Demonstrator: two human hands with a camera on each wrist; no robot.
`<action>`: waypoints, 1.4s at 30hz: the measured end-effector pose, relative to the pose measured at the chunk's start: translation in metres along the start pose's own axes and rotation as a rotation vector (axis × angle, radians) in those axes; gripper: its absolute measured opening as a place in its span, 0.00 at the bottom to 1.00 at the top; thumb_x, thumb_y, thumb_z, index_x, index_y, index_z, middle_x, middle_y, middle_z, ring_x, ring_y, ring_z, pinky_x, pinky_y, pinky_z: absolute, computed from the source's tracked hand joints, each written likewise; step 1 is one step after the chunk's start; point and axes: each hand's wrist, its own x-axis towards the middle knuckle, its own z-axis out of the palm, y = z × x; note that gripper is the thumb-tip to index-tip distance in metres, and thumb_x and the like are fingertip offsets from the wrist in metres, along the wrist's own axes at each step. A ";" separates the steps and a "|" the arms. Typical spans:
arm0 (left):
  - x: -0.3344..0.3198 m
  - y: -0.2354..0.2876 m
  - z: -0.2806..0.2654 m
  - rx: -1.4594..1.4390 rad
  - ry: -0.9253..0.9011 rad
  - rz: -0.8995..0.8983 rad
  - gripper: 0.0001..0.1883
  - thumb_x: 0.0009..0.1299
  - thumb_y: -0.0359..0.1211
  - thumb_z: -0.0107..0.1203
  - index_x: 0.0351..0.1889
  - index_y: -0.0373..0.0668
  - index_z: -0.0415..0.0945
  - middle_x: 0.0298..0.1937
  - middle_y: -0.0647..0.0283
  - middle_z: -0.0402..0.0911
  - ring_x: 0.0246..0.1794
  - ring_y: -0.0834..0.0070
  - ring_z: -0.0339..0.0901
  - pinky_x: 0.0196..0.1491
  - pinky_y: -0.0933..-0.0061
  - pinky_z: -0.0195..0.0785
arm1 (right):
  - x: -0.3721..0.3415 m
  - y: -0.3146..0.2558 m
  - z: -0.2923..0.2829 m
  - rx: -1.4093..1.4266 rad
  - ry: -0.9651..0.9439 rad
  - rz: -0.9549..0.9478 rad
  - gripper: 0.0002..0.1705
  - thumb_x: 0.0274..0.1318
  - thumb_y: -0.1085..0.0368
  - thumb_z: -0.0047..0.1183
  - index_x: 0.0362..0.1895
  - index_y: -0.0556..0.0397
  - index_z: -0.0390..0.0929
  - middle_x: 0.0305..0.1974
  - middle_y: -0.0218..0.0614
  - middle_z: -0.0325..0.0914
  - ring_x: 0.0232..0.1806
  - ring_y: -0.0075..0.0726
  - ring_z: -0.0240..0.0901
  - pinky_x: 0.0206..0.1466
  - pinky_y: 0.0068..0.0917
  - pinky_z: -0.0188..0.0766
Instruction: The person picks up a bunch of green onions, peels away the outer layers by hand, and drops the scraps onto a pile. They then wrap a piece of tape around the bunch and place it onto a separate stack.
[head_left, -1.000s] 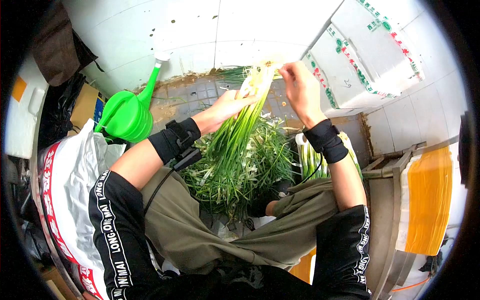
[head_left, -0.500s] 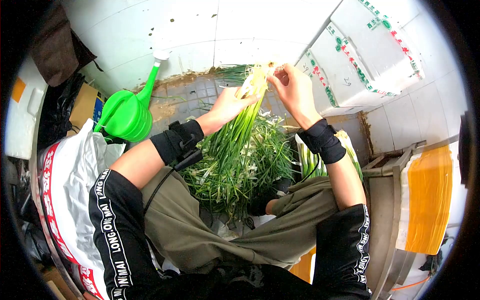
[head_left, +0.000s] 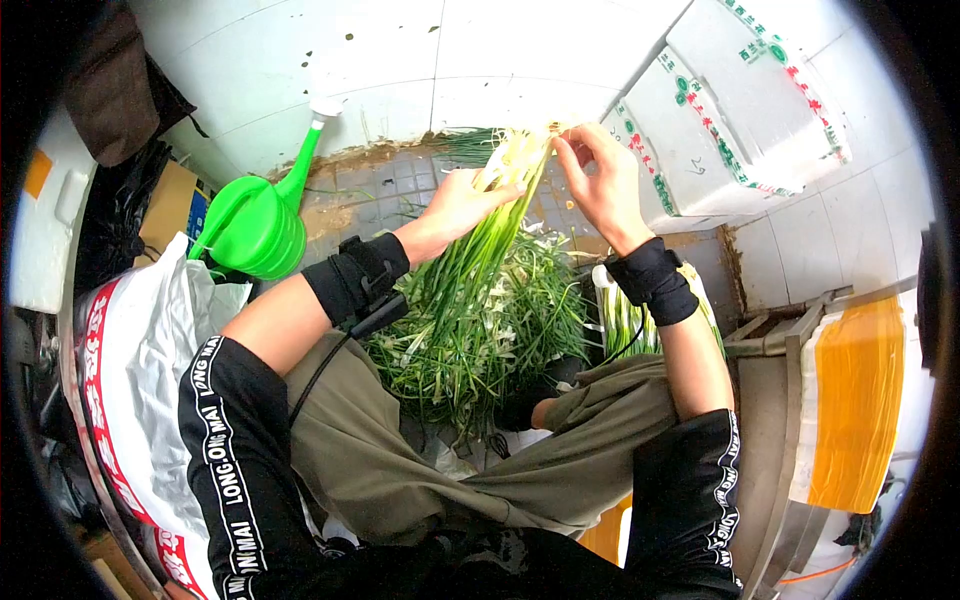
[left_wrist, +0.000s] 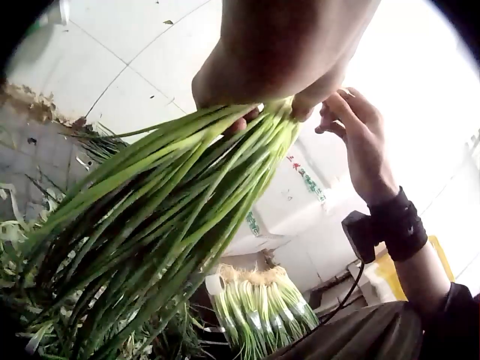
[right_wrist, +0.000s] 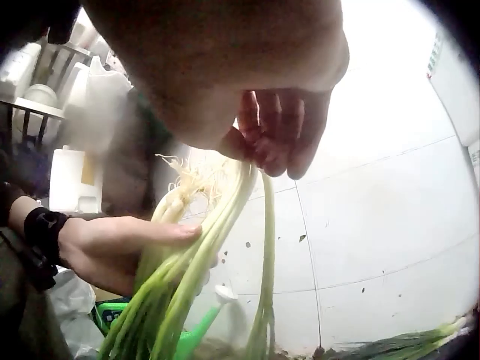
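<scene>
The bunch of long green spring onions with pale stems and stringy roots is in the left hand, whose fingers curl round the pale stems with the thumb laid across them. The right hand, just beside the root end, has its fingers bent inward, thumb and fingertips nearly together, and seems to pinch a stem there; the fingertips partly hide what they grip.

The left hand's hold is probably the weak point: if its thumb slackens while the right hand tugs, several stems could slide out together. A pull across the stems rather than along them may snap one or tear its green part. One slender pale-green stalk hangs apart from the others below the right hand's fingertips, and could drop if it is not well held.

Directly below the hands lies a tangled heap of green leaves and pale scraps; a fallen stalk would be hard to pick out there. The neat bundle of white-stemmed spring onions sits below the right hand, and the thin black cable running from that wrist passes near it and might snag the stems on a wide swing.
</scene>
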 end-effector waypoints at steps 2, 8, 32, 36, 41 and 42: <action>0.003 -0.002 -0.002 -0.050 -0.051 0.002 0.22 0.71 0.42 0.62 0.55 0.37 0.76 0.41 0.70 0.82 0.35 0.86 0.77 0.38 0.78 0.71 | 0.000 0.003 0.002 0.053 0.004 0.004 0.08 0.60 0.64 0.59 0.33 0.56 0.77 0.25 0.38 0.76 0.24 0.35 0.75 0.31 0.27 0.72; 0.004 0.000 -0.009 -0.040 -0.149 -0.009 0.23 0.70 0.41 0.62 0.58 0.38 0.73 0.44 0.69 0.82 0.40 0.85 0.77 0.44 0.77 0.72 | -0.005 0.005 0.007 0.492 -0.185 0.343 0.08 0.65 0.65 0.56 0.37 0.58 0.77 0.29 0.25 0.78 0.29 0.15 0.72 0.37 0.19 0.71; 0.003 -0.006 -0.003 0.127 -0.097 -0.051 0.15 0.65 0.42 0.68 0.39 0.41 0.80 0.29 0.74 0.76 0.28 0.86 0.67 0.33 0.80 0.62 | -0.017 -0.006 0.006 -0.051 -0.113 0.079 0.15 0.54 0.60 0.65 0.40 0.53 0.77 0.33 0.41 0.80 0.31 0.41 0.79 0.35 0.33 0.75; -0.002 -0.002 0.002 0.166 -0.050 -0.043 0.15 0.65 0.42 0.68 0.36 0.41 0.81 0.28 0.74 0.76 0.27 0.86 0.67 0.32 0.79 0.61 | -0.014 -0.001 0.008 -0.066 -0.122 0.133 0.10 0.58 0.62 0.61 0.34 0.54 0.76 0.27 0.43 0.80 0.27 0.47 0.79 0.32 0.37 0.75; -0.006 -0.002 -0.006 0.156 -0.087 -0.046 0.15 0.64 0.43 0.68 0.38 0.41 0.82 0.28 0.75 0.76 0.25 0.87 0.65 0.29 0.79 0.58 | -0.006 -0.002 0.000 -0.032 0.066 0.044 0.06 0.59 0.66 0.59 0.35 0.55 0.77 0.26 0.43 0.79 0.26 0.39 0.79 0.31 0.31 0.74; -0.006 -0.004 -0.006 0.152 -0.084 -0.046 0.15 0.64 0.43 0.68 0.38 0.41 0.82 0.28 0.75 0.76 0.25 0.87 0.65 0.29 0.79 0.58 | -0.002 0.000 -0.004 -0.001 0.127 0.066 0.05 0.59 0.67 0.58 0.35 0.55 0.78 0.26 0.42 0.79 0.25 0.37 0.79 0.31 0.29 0.74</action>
